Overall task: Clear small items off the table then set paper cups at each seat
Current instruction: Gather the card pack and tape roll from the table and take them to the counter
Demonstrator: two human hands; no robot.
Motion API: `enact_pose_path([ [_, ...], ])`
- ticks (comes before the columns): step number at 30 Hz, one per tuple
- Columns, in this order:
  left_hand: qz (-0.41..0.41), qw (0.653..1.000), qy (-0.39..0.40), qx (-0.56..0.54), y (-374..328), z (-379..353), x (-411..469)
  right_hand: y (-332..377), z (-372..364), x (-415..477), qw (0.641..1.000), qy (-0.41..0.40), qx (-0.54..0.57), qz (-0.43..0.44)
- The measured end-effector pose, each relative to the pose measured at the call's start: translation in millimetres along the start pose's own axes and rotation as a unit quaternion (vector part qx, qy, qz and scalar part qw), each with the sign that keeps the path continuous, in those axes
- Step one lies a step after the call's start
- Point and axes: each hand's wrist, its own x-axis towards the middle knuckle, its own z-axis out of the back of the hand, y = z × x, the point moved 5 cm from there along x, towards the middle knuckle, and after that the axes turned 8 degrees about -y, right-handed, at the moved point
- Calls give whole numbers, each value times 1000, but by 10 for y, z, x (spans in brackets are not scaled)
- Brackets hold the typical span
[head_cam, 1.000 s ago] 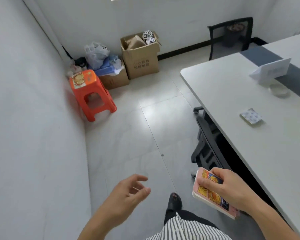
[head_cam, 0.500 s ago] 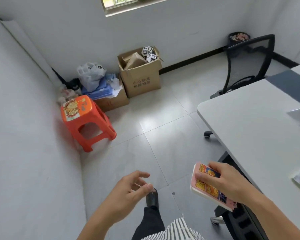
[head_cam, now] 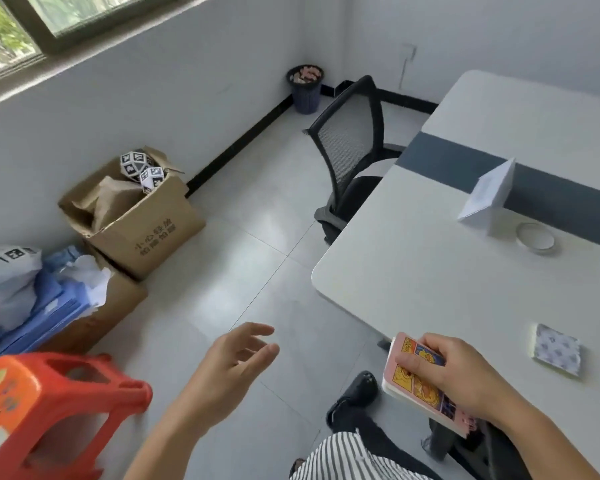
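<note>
A flat pink booklet (head_cam: 413,386) with bright cartoon panels sits at five o'clock in the view, just off the smooth white desk's (head_cam: 413,271) edge, the right hand's (head_cam: 465,375) fingers (head_cam: 426,358) curled round its top. The left hand (head_cam: 236,362) hangs loose, holding nothing. At the booklet's three o'clock a square, flower-printed pad (head_cam: 556,349) lies on the desk

Pink cartoon notebook (head_cam: 416,386) was tilted, gripped by right hand (head_cam: 465,372) fingers (head_cam: 417,359); patterned pad (head_cam: 556,351) lay flat on tabletop (head_cam: 430,271), right of them.
</note>
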Motion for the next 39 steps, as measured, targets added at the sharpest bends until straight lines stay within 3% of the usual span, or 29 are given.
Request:
enact_pose_path([
  [8, -61, 990, 119, 53, -934, -621, 1143, 113, 630, 1105, 996, -65, 57, -35],
  [14, -95, 971, 200, 86, -1427, -947, 1791, 228, 930, 1620, 978, -121, 159, -60],
  [21, -115, 933, 318, 125, -1702, -1386, 2547, 293, 992, 1819, 915, -203, 331, -110],
  [30, -166, 885, 416, 126, -2312, -2215, 2946, 70, 1112, 1674, 826, -341, 414, -173],
  [34, -149, 868, 459, 114, -2421, -2512, 2825, -145, 1054, 1533, 783, -348, 469, -213],
  [37, -112, 860, 484, 114, -2422, -2713, 2729, -417, 1083, 1431, 787, -310, 480, -234],
  [39, -84, 868, 475, 113, -2422, -2815, 2710, -828, 1172, 1315, 768, -367, 451, -269],
])
